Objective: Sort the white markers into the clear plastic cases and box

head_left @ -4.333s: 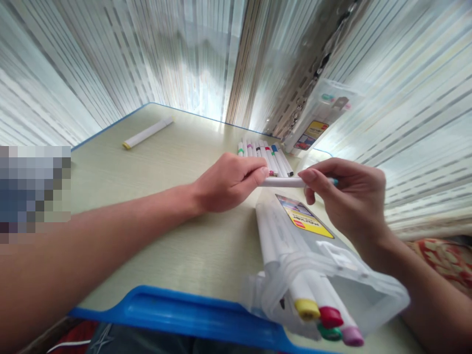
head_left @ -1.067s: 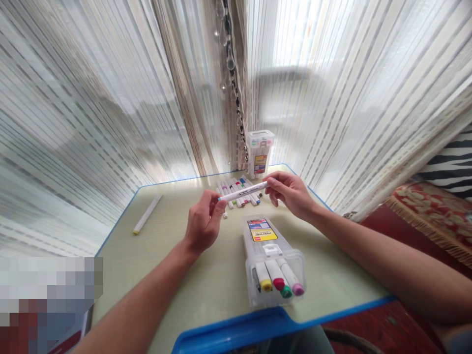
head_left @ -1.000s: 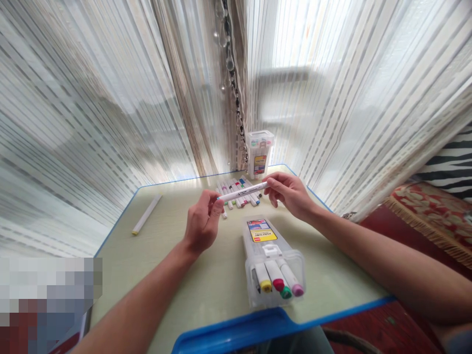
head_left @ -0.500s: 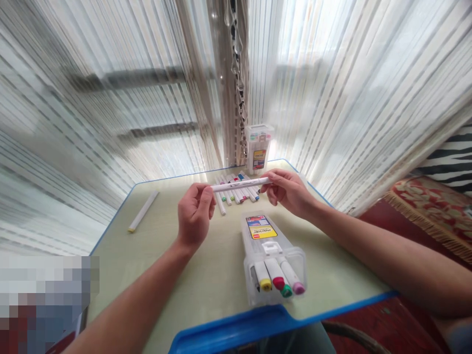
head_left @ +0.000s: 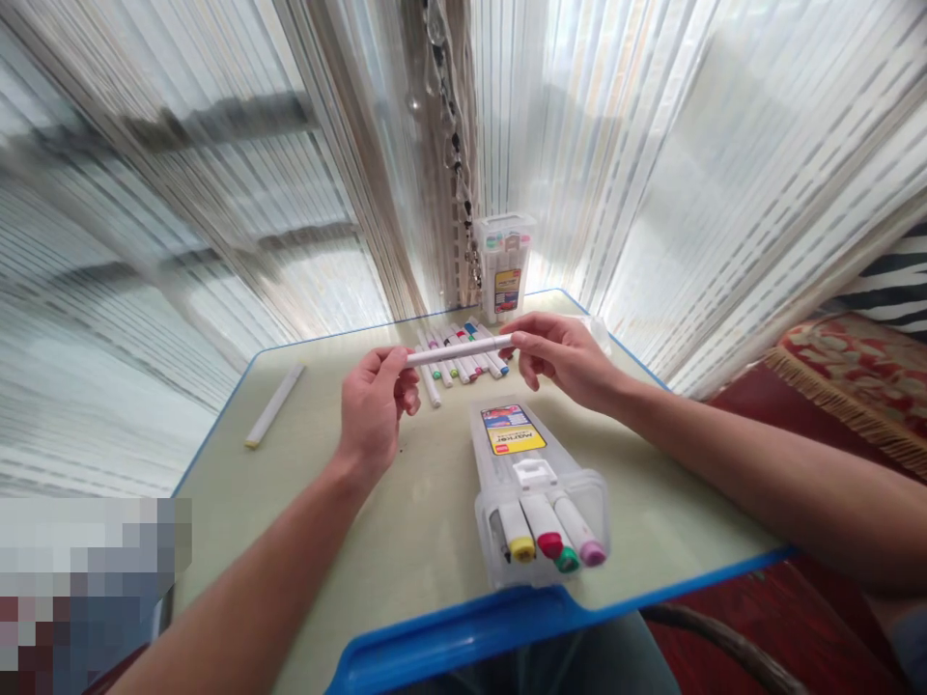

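Note:
Both hands hold one white marker (head_left: 458, 350) level above the table. My left hand (head_left: 375, 410) pinches its left end and my right hand (head_left: 564, 357) pinches its right end. Behind it a row of several white markers (head_left: 463, 353) with coloured caps lies on the table. In front lies a clear plastic marker case (head_left: 536, 492) on its side, with yellow, red, green and purple capped markers showing at its open near end.
A second clear marker case (head_left: 503, 266) stands upright at the table's far edge. A lone white marker with a yellow tip (head_left: 273, 418) lies at the left. The pale table (head_left: 304, 502) has a blue rim; striped curtains hang close behind it.
The view has tilted and shifted slightly. Both hands keep the marker between them, now a little lower and nearly level. The cases and the loose markers lie as before.

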Action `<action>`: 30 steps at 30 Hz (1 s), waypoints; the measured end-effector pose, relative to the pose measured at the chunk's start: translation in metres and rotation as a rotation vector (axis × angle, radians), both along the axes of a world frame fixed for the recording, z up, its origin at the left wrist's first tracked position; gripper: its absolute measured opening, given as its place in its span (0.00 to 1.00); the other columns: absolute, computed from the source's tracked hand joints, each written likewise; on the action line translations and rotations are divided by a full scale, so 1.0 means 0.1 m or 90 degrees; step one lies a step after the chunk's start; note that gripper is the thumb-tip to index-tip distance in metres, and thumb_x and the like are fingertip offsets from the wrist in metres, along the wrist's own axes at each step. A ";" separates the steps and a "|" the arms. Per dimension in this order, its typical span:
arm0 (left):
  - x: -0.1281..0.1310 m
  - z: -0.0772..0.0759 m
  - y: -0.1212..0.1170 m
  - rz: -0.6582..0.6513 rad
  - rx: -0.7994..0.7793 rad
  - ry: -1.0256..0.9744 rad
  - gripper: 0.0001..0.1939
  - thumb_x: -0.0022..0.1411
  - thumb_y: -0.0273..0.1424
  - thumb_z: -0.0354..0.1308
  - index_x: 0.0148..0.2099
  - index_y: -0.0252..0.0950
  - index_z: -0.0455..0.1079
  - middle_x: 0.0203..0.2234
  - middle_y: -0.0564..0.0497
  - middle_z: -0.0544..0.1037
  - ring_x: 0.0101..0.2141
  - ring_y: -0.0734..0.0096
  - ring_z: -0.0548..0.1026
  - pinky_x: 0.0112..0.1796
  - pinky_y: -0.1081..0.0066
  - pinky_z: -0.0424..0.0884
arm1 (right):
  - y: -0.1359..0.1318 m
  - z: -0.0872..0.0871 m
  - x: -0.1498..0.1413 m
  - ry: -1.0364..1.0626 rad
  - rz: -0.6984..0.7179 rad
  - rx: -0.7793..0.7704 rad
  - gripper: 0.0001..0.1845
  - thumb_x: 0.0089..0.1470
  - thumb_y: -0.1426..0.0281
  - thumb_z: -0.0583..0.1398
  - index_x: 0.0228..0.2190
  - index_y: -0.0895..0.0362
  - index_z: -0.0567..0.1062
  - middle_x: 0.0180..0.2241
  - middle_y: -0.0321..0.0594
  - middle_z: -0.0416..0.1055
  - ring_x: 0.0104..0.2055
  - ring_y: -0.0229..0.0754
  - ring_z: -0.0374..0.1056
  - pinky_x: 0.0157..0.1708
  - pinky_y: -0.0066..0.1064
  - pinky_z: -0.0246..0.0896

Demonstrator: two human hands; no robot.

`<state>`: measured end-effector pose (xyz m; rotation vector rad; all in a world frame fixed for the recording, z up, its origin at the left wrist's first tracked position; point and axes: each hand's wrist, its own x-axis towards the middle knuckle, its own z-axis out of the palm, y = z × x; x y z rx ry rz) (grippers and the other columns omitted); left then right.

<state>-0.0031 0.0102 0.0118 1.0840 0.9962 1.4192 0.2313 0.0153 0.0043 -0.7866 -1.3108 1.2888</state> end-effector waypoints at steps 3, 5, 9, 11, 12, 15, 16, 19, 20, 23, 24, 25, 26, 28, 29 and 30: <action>0.01 -0.02 0.00 0.006 0.017 0.015 0.10 0.55 0.33 0.63 0.35 0.33 0.69 0.20 0.58 0.70 0.15 0.82 0.63 0.16 0.78 0.60 | 0.03 -0.03 0.00 0.006 -0.001 -0.015 0.15 0.55 0.61 0.68 0.37 0.60 0.78 0.27 0.37 0.76 0.17 0.29 0.64 0.14 0.23 0.58; 0.00 -0.03 0.00 0.004 0.031 0.029 0.09 0.55 0.33 0.63 0.36 0.33 0.70 0.21 0.57 0.71 0.15 0.82 0.64 0.16 0.78 0.60 | 0.05 -0.06 0.00 0.010 0.002 -0.030 0.15 0.56 0.60 0.68 0.35 0.61 0.78 0.24 0.35 0.73 0.16 0.29 0.64 0.14 0.22 0.59; 0.00 -0.05 -0.01 -0.005 0.048 0.048 0.08 0.55 0.32 0.62 0.37 0.33 0.69 0.23 0.56 0.71 0.16 0.81 0.65 0.16 0.77 0.61 | 0.07 -0.08 -0.01 0.005 -0.011 -0.048 0.17 0.55 0.58 0.68 0.34 0.61 0.78 0.22 0.35 0.73 0.15 0.29 0.63 0.13 0.22 0.58; 0.00 -0.05 -0.02 -0.018 0.039 0.036 0.08 0.55 0.31 0.61 0.37 0.34 0.69 0.21 0.58 0.68 0.16 0.81 0.64 0.16 0.78 0.60 | 0.06 -0.08 -0.02 0.000 -0.024 -0.040 0.17 0.55 0.58 0.68 0.34 0.61 0.78 0.23 0.35 0.74 0.15 0.29 0.63 0.13 0.22 0.57; 0.00 -0.05 -0.02 -0.028 0.029 0.025 0.07 0.55 0.30 0.61 0.37 0.34 0.69 0.19 0.59 0.65 0.15 0.82 0.62 0.16 0.78 0.59 | 0.05 -0.07 -0.03 -0.001 -0.032 -0.031 0.17 0.55 0.59 0.68 0.34 0.61 0.78 0.24 0.36 0.74 0.15 0.29 0.63 0.13 0.22 0.57; 0.01 -0.04 -0.04 -0.050 0.000 -0.004 0.06 0.57 0.31 0.60 0.37 0.35 0.68 0.17 0.62 0.58 0.15 0.83 0.57 0.16 0.79 0.57 | 0.01 -0.06 -0.05 -0.004 -0.051 0.001 0.15 0.55 0.60 0.68 0.34 0.61 0.78 0.24 0.36 0.74 0.15 0.29 0.64 0.13 0.23 0.57; 0.01 -0.04 -0.04 -0.051 -0.004 -0.008 0.06 0.58 0.32 0.60 0.37 0.35 0.68 0.17 0.62 0.58 0.15 0.83 0.56 0.16 0.79 0.57 | -0.01 -0.06 -0.05 -0.006 -0.054 0.009 0.15 0.55 0.60 0.68 0.34 0.61 0.78 0.24 0.36 0.74 0.15 0.30 0.64 0.13 0.23 0.57; 0.02 -0.03 -0.05 -0.043 0.004 -0.003 0.07 0.58 0.33 0.60 0.37 0.35 0.68 0.17 0.61 0.60 0.15 0.82 0.57 0.17 0.79 0.58 | -0.04 -0.04 -0.07 -0.016 -0.051 0.023 0.13 0.56 0.62 0.67 0.34 0.61 0.78 0.24 0.36 0.74 0.16 0.30 0.64 0.13 0.23 0.58; 0.02 -0.03 -0.05 -0.040 0.010 0.001 0.07 0.58 0.33 0.60 0.37 0.35 0.68 0.17 0.61 0.61 0.15 0.82 0.57 0.17 0.79 0.58 | -0.05 -0.04 -0.07 -0.019 -0.048 0.024 0.12 0.57 0.63 0.67 0.34 0.61 0.77 0.25 0.36 0.74 0.16 0.30 0.64 0.13 0.23 0.58; 0.01 -0.04 -0.04 -0.033 0.028 0.008 0.06 0.56 0.31 0.60 0.37 0.35 0.69 0.16 0.60 0.63 0.16 0.81 0.59 0.17 0.78 0.59 | -0.04 -0.03 -0.07 -0.019 -0.045 0.016 0.11 0.57 0.65 0.66 0.35 0.61 0.77 0.26 0.37 0.75 0.16 0.29 0.64 0.14 0.24 0.59; 0.00 -0.05 -0.04 -0.033 0.036 0.011 0.06 0.56 0.31 0.60 0.37 0.35 0.69 0.16 0.59 0.63 0.16 0.80 0.59 0.17 0.78 0.59 | -0.04 -0.04 -0.07 -0.018 -0.044 0.010 0.10 0.56 0.66 0.67 0.36 0.61 0.77 0.27 0.38 0.75 0.16 0.30 0.65 0.14 0.24 0.59; 0.00 -0.05 -0.04 -0.034 0.043 0.013 0.06 0.56 0.30 0.60 0.37 0.34 0.69 0.17 0.59 0.64 0.16 0.80 0.60 0.17 0.78 0.59 | -0.03 -0.04 -0.07 -0.015 -0.042 0.001 0.10 0.56 0.66 0.67 0.35 0.61 0.77 0.27 0.38 0.75 0.16 0.30 0.65 0.14 0.24 0.59; 0.00 -0.06 -0.03 -0.037 0.051 0.016 0.06 0.56 0.30 0.60 0.37 0.34 0.69 0.17 0.59 0.65 0.16 0.80 0.60 0.17 0.78 0.60 | -0.02 -0.04 -0.06 -0.012 -0.041 -0.007 0.11 0.55 0.65 0.67 0.35 0.61 0.77 0.27 0.37 0.75 0.16 0.30 0.65 0.14 0.24 0.58; -0.01 -0.08 -0.03 -0.041 0.060 0.021 0.07 0.55 0.29 0.60 0.37 0.33 0.70 0.18 0.58 0.66 0.17 0.80 0.61 0.17 0.77 0.60 | -0.01 -0.05 -0.06 -0.007 -0.040 -0.018 0.13 0.54 0.63 0.68 0.33 0.60 0.77 0.25 0.36 0.73 0.16 0.30 0.64 0.13 0.23 0.58; -0.01 -0.08 -0.03 -0.041 0.062 0.023 0.07 0.55 0.29 0.61 0.38 0.33 0.70 0.19 0.58 0.67 0.17 0.80 0.62 0.17 0.77 0.60 | 0.00 -0.06 -0.06 -0.005 -0.041 -0.019 0.14 0.54 0.62 0.68 0.32 0.60 0.77 0.24 0.35 0.72 0.16 0.30 0.64 0.13 0.23 0.58; -0.01 -0.09 -0.03 -0.041 0.062 0.024 0.07 0.55 0.29 0.61 0.38 0.33 0.70 0.19 0.57 0.67 0.17 0.80 0.62 0.17 0.77 0.60 | 0.00 -0.06 -0.06 -0.004 -0.040 -0.016 0.15 0.53 0.60 0.69 0.32 0.61 0.77 0.23 0.34 0.71 0.16 0.29 0.64 0.13 0.23 0.58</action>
